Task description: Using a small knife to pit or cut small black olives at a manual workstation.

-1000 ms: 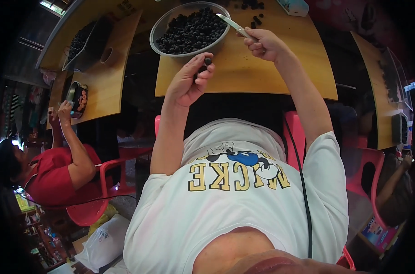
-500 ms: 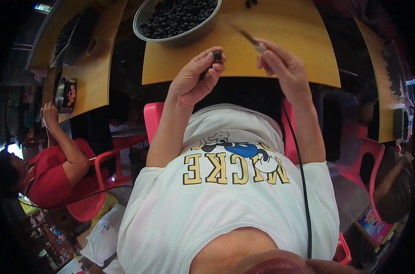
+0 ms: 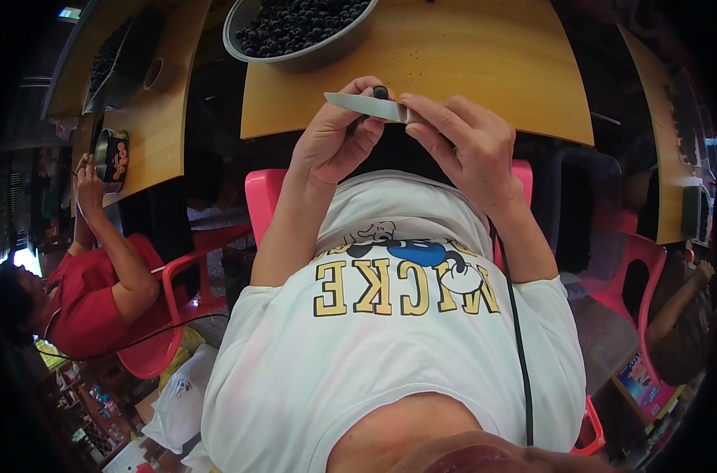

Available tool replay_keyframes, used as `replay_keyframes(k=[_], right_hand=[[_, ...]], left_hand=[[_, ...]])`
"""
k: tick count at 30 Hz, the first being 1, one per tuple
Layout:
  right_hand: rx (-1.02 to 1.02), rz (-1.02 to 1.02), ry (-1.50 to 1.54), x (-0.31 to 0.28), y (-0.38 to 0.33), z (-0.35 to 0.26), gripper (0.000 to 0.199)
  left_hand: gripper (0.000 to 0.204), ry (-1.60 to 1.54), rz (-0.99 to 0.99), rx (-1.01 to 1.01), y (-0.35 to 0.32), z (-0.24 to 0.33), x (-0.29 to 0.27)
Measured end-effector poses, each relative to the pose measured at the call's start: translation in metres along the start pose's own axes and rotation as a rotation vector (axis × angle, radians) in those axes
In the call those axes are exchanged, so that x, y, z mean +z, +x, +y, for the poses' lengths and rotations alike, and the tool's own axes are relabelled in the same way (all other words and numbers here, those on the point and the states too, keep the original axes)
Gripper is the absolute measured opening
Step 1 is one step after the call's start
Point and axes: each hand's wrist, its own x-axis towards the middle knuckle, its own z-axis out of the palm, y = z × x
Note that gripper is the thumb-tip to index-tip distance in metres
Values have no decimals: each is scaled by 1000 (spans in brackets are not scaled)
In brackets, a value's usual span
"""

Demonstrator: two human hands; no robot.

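Between the fingers of my left hand (image 3: 327,146) is a small black rubber-like piece (image 3: 380,92), its rounded end showing above the fingertips. Darker bits also show lower in that palm, too shaded to make out. My right hand (image 3: 476,146) grips a small knife (image 3: 365,105) by its handle. Its pale blade points left and lies across in front of the left fingers, just below the black piece; whether the edge touches the piece I cannot tell. Both hands are above the near edge of the wooden table (image 3: 469,71).
A grey bowl (image 3: 311,57) full of small black ring-like pieces stands at the table's far left. Dark crumbs dot the tabletop. On the left, a person in red (image 3: 106,299) works beside a round tin (image 3: 115,162). A black cable (image 3: 524,347) runs down my shirt.
My right hand has come left and down with the knife, bringing the blade from over the table to the left fingers. The left hand still holds the black piece.
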Motion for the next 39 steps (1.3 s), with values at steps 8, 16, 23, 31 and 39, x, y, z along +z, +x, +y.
replay_keyframes(k=[8, 16, 23, 31, 39], right_hand=[[-10, 7, -21, -1, -2, 2, 30], [5, 5, -22, -1, -2, 7, 29], [-19, -11, 15, 0, -6, 15, 27], [329, 145, -14, 4, -12, 64, 23], [455, 133, 20, -4, -13, 64, 24]], left_hand=[[22, -12, -24, -16, 2, -1, -4], [21, -14, -75, 8, 4, -2, -8], [12, 67, -131, 92, 4, -2, -15], [18, -48, -38, 69, 8, 5, -15], [18, -113, -103, -78, 0, 4, 3]])
